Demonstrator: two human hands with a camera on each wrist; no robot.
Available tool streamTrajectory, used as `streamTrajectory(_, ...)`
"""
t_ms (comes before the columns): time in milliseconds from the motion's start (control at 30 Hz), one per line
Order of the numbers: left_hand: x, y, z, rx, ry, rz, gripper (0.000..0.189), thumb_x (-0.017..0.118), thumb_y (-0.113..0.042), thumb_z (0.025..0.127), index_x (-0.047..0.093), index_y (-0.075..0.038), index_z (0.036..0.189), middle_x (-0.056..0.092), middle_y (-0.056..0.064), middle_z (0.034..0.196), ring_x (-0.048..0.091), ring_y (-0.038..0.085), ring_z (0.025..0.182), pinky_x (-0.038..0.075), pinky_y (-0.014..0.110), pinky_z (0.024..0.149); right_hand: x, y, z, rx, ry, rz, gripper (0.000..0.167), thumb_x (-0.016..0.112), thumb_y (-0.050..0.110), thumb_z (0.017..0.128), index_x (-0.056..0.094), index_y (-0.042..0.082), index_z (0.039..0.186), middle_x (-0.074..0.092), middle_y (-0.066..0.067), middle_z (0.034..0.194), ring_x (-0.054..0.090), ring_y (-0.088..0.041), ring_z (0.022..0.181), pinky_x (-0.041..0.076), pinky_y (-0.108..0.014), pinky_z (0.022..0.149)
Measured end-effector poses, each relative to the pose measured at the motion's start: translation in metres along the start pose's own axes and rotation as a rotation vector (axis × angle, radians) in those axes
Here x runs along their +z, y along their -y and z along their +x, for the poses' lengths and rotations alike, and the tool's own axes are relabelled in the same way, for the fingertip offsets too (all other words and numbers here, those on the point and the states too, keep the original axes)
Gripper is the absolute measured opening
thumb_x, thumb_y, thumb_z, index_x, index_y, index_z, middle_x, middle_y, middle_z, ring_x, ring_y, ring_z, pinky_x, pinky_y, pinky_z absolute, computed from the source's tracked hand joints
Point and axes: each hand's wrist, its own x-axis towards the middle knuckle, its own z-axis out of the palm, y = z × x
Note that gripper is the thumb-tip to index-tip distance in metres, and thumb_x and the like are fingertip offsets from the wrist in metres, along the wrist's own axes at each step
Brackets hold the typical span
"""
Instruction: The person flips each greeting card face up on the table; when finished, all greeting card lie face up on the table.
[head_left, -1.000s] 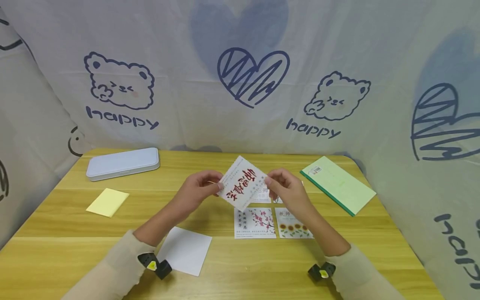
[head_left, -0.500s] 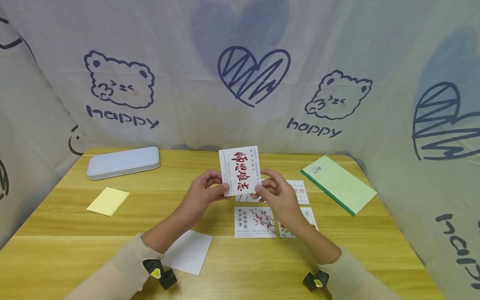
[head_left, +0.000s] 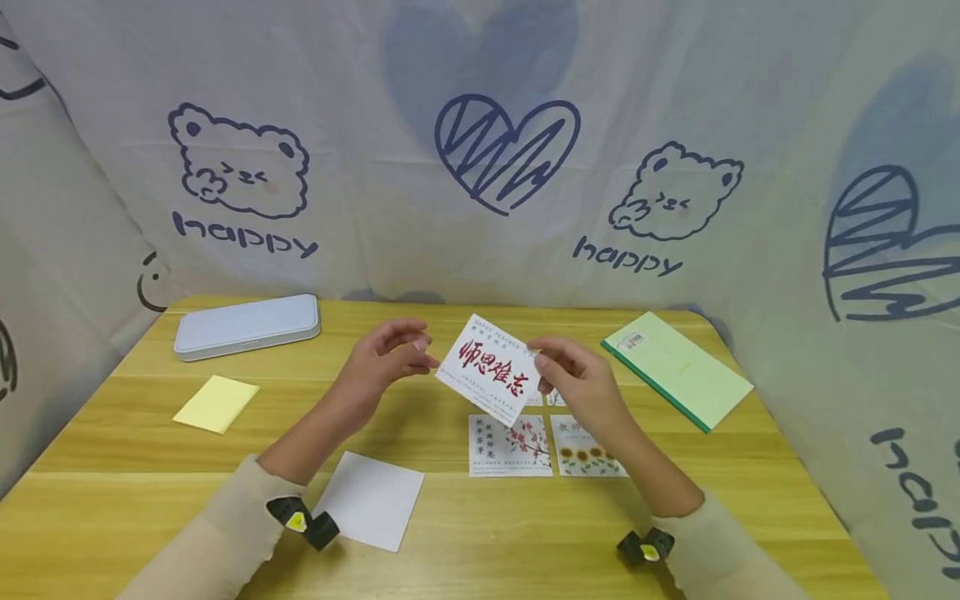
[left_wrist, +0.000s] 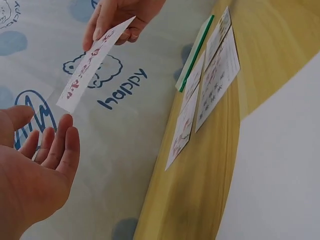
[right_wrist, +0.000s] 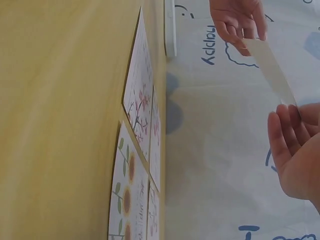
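A white greeting card [head_left: 489,370] with large red Chinese characters is held tilted above the table. My right hand [head_left: 581,379] pinches its right corner between thumb and fingers. Just off the card's left corner is my left hand [head_left: 384,362], fingers loosely bent and holding nothing; the left wrist view shows a gap between its fingertips [left_wrist: 66,122] and the card. Beneath the held card, several printed cards lie in two rows, including a pink blossom card [head_left: 510,447] and a sunflower card [head_left: 588,454]. My right hand and the held card partly hide the back row.
A blank white sheet [head_left: 378,500] lies near my left forearm. Farther left are a yellow paper pad [head_left: 216,403] and a pale blue case [head_left: 247,327]. A light green notebook [head_left: 678,371] lies at the right. A printed cloth [head_left: 375,167] hangs behind the table.
Both hands held the card earlier, and it was turned from a slant to upright and then to a new slant. My left hand has let go and moved left.
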Motion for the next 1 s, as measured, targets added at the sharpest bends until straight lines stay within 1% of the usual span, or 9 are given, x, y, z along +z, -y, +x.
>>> streamTrajectory(67,0.0,0.002,0.0,-0.003,0.038,0.03,0.041,0.06,-0.013,0.1,0.049,-0.001,0.137,0.06,0.014,0.125,0.07,0.017,0.098,0.056,0.038,0.094,0.0,0.0,0.0,0.01,0.054,-0.032,0.024,0.06,0.023,0.103,0.067,0.016,0.124,0.066,-0.009,0.094,0.064,-0.029,0.082,0.056,-0.027,0.071)
streamTrajectory(167,0.002,0.004,0.0,-0.019,0.095,0.099,0.042,0.061,-0.011,0.099,0.051,-0.001,0.138,0.058,0.018,0.13,0.068,0.017,0.101,0.055,0.041,0.095,0.002,-0.001,-0.001,0.016,0.143,-0.101,0.023,0.059,0.023,0.103,0.068,0.02,0.123,0.068,-0.003,0.102,0.064,-0.027,0.086,0.057,-0.031,0.074)
streamTrajectory(300,0.004,0.003,-0.002,-0.056,0.159,0.217,0.038,0.063,-0.009,0.098,0.056,-0.002,0.134,0.063,0.018,0.123,0.067,0.018,0.095,0.056,0.043,0.09,0.004,-0.002,-0.001,-0.021,0.224,-0.173,0.022,0.059,0.025,0.103,0.069,0.022,0.122,0.069,0.002,0.107,0.064,-0.023,0.086,0.057,-0.038,0.075)
streamTrajectory(367,0.004,0.001,-0.003,-0.075,0.178,0.263,0.034,0.063,-0.007,0.097,0.06,-0.002,0.13,0.065,0.016,0.117,0.067,0.019,0.09,0.057,0.045,0.088,0.006,-0.002,-0.002,-0.038,0.239,-0.181,0.024,0.06,0.026,0.103,0.068,0.02,0.124,0.069,0.001,0.106,0.064,-0.023,0.084,0.057,-0.038,0.073)
streamTrajectory(467,0.003,-0.002,-0.005,-0.081,0.197,0.307,0.031,0.063,-0.004,0.096,0.063,-0.002,0.127,0.065,0.016,0.113,0.067,0.02,0.088,0.057,0.047,0.087,0.008,-0.003,-0.003,-0.053,0.239,-0.185,0.03,0.062,0.027,0.102,0.065,0.016,0.129,0.069,0.0,0.105,0.065,-0.02,0.086,0.056,-0.032,0.074)
streamTrajectory(600,-0.002,-0.003,-0.007,-0.075,0.189,0.343,0.029,0.063,-0.004,0.096,0.063,-0.002,0.125,0.065,0.016,0.113,0.067,0.019,0.089,0.058,0.045,0.086,0.012,-0.003,-0.001,-0.044,0.222,-0.189,0.033,0.065,0.027,0.099,0.065,0.015,0.131,0.069,0.0,0.106,0.064,-0.019,0.09,0.055,-0.029,0.077)
streamTrajectory(733,-0.012,0.0,-0.009,-0.092,0.163,0.36,0.028,0.064,-0.006,0.097,0.061,-0.001,0.124,0.064,0.017,0.115,0.067,0.02,0.09,0.058,0.043,0.086,0.019,-0.003,0.007,-0.003,0.23,-0.181,0.026,0.066,0.025,0.099,0.069,0.02,0.124,0.069,0.001,0.108,0.064,-0.023,0.09,0.056,-0.032,0.076)
streamTrajectory(833,-0.025,0.003,-0.006,-0.11,0.161,0.362,0.032,0.064,-0.007,0.097,0.058,0.001,0.127,0.063,0.018,0.116,0.067,0.02,0.09,0.058,0.044,0.086,0.028,-0.002,0.017,0.012,0.249,-0.214,0.023,0.066,0.024,0.099,0.07,0.022,0.121,0.069,0.003,0.108,0.064,-0.021,0.091,0.056,-0.033,0.074)
streamTrajectory(1000,-0.052,0.01,0.008,-0.157,0.153,0.384,0.037,0.063,-0.008,0.098,0.055,0.0,0.133,0.06,0.018,0.114,0.066,0.021,0.089,0.057,0.044,0.086,0.049,-0.002,0.046,-0.042,0.307,-0.324,0.028,0.065,0.019,0.099,0.068,0.015,0.126,0.07,0.001,0.105,0.063,-0.014,0.092,0.054,-0.03,0.072)
